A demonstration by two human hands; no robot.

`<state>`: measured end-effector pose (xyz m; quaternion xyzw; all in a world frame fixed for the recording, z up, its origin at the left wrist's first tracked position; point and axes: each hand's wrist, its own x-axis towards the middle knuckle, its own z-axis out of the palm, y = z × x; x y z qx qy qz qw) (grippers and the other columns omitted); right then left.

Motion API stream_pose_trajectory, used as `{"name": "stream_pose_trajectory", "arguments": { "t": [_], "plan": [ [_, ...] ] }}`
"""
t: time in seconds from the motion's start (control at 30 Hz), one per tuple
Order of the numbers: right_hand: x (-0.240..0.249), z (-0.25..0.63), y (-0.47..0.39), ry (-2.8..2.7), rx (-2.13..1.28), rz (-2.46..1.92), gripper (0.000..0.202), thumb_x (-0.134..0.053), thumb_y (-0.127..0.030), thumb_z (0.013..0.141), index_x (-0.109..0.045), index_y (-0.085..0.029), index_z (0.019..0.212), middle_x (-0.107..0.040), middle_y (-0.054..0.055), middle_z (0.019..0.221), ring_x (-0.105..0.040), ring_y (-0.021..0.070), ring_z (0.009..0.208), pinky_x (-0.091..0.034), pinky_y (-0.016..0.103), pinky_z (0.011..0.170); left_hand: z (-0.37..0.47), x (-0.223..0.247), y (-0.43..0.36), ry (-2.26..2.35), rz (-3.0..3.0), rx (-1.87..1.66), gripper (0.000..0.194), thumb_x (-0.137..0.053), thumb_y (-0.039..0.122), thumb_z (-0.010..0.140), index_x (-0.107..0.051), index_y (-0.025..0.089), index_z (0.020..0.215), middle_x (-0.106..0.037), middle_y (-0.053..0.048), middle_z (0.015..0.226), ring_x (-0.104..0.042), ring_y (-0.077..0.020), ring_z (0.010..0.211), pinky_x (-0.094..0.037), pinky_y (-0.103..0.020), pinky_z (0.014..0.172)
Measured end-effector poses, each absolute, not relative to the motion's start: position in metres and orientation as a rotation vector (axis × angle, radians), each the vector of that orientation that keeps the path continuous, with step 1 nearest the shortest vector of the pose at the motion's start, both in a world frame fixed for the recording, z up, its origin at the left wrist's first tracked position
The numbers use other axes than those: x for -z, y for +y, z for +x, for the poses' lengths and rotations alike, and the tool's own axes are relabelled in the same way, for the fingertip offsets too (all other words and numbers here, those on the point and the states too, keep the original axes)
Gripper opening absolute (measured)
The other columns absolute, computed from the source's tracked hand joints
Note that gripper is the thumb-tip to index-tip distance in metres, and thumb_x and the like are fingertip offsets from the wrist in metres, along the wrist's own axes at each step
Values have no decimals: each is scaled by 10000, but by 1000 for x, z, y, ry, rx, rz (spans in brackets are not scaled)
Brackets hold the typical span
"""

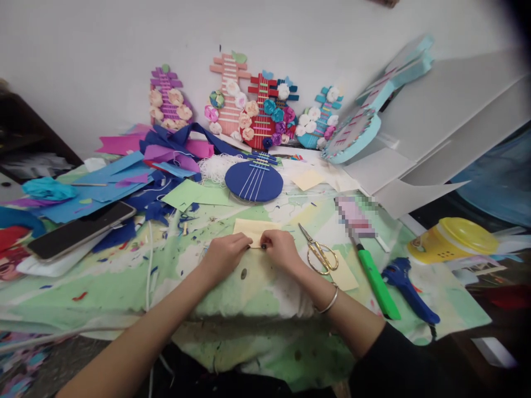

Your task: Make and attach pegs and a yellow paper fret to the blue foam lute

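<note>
Both hands meet over a pale yellow sheet of paper (253, 225) at the middle of the table. My left hand (227, 252) has its fingers pressed together on the paper's near edge. My right hand (280, 249) pinches the same edge just to the right, a small gap between the two. That near edge looks rolled or folded. Gold-handled scissors (318, 253) lie right of my right hand, partly over another pale yellow sheet (347, 272). A dark blue lute-shaped piece with white strings (254, 181) lies beyond the paper.
A green cutter (376, 284), a blue glue gun (410, 293) and a yellow tub (452, 240) are at the right. A black phone (81, 231), a white cable (150, 265) and coloured paper (103, 182) lie left. Several flowered lute shapes (262, 119) stand against the wall.
</note>
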<state>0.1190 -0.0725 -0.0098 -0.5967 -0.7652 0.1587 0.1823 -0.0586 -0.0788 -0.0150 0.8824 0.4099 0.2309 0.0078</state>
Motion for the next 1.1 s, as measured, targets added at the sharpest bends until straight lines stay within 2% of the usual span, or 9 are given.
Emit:
{"name": "stream_pose_trajectory", "arguments": {
  "t": [0.13, 0.27, 0.47, 0.67, 0.87, 1.1],
  "plan": [
    [12, 114, -70, -2254, -324, -1738, 206, -484, -67, 646, -638, -179, 725, -656, 47, 764, -549, 166, 739, -296, 246, 604, -59, 12, -79, 1236, 2931, -545, 184, -408, 140, 852, -587, 156, 814, -592, -64, 812, -524, -181, 790, -390, -279, 656],
    [11, 114, -68, -2307, -344, -1741, 220, -474, -48, 653, -624, -182, 745, -646, 39, 778, -539, 160, 739, -289, 248, 610, -53, 14, -74, 1207, 3042, -438, 165, -404, 107, 834, -555, 132, 772, -547, -94, 795, -463, -213, 764, -380, -346, 689],
    [10, 117, -70, -2323, -336, -1696, 214, -464, -37, 699, -583, -182, 802, -621, 29, 810, -518, 150, 747, -285, 242, 614, -40, 18, -71, 1249, 3133, -319, 145, -412, 80, 800, -545, 119, 755, -520, -110, 780, -445, -242, 761, -375, -373, 666],
    [15, 124, -75, -2380, -236, -1575, 140, -482, -91, 767, -571, -190, 812, -571, 29, 809, -487, 149, 739, -274, 244, 608, -47, 16, -74, 1206, 2979, -455, 175, -385, 96, 829, -539, 137, 755, -520, -91, 778, -447, -214, 756, -400, -347, 692],
    [24, 126, -73, -2330, -246, -1523, 177, -465, -38, 733, -569, -173, 781, -573, 40, 799, -480, 161, 770, -298, 242, 653, -75, 26, -73, 1186, 2736, -728, 211, -338, 104, 848, -525, 166, 774, -510, -53, 807, -449, -169, 791, -399, -299, 726],
    [30, 129, -68, -2295, -235, -1345, 177, -451, -27, 731, -567, -161, 723, -559, 49, 767, -462, 163, 798, -327, 234, 690, -74, 29, -67, 1319, 2766, -646, 224, -367, 11, 732, -534, 158, 712, -519, -78, 738, -433, -202, 748, -375, -333, 680]
  ]
}}
